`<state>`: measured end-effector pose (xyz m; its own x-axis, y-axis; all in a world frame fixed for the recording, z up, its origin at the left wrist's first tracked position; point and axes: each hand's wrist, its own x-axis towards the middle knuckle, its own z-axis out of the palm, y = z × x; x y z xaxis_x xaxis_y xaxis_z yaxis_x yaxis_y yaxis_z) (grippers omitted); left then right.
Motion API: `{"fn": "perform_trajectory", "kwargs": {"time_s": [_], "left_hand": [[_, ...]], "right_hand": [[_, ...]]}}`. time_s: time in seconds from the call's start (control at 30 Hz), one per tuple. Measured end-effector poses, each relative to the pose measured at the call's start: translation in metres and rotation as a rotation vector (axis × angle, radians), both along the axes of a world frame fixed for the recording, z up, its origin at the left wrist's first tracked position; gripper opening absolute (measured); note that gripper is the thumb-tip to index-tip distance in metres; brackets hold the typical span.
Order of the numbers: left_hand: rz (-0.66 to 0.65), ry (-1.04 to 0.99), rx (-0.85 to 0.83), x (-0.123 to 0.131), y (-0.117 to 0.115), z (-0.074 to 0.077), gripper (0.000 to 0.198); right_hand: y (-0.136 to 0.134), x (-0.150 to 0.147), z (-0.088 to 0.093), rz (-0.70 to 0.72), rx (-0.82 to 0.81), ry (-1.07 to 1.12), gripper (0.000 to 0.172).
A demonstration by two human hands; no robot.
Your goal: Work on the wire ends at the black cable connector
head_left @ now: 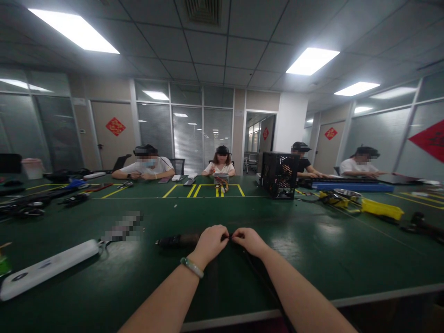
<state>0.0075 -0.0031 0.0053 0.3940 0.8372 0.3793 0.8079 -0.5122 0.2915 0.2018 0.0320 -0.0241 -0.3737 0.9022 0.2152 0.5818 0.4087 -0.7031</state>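
Note:
My left hand (215, 239) and my right hand (248, 239) meet above the green table, fingertips pinched close together. Between them shows a thin black cable (230, 237), mostly hidden by the fingers. Whether it is one piece or two ends cannot be made out. A dark cord (260, 268) runs from below my right hand toward the near table edge, partly under the right forearm. Just left of my left hand, a dark cylindrical tool like an electric screwdriver (178, 241) lies on its side, its rear end behind the hand.
At left lie a long white device (52, 268) and a phone-like object (123, 226), blurred out. A black computer case (280, 175) stands across the table (322, 249). Yellow trays (381, 209) are at right, cables (24, 206) at far left. Several people sit opposite.

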Motion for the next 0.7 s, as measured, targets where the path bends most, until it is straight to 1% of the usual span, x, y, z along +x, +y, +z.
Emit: {"fn": "perform_trajectory", "kwargs": {"time_s": [0.13, 0.23, 0.4, 0.7], "left_hand": [[-0.020, 0.004, 0.014, -0.0008, 0.0000, -0.0008, 0.012], [-0.014, 0.027, 0.039, -0.0005, 0.0006, -0.0020, 0.012], [-0.003, 0.065, 0.066, 0.0002, 0.0019, -0.0038, 0.015], [-0.020, 0.045, 0.067, -0.0001, -0.0008, -0.0004, 0.014]], "right_hand": [[-0.0014, 0.0000, 0.0014, 0.005, 0.004, 0.005, 0.018], [0.0007, 0.0007, -0.0017, 0.024, 0.026, 0.020, 0.018], [0.0045, 0.0005, -0.0063, 0.016, 0.060, 0.018, 0.018], [0.0030, 0.0008, -0.0038, 0.019, 0.006, 0.008, 0.018]]}}
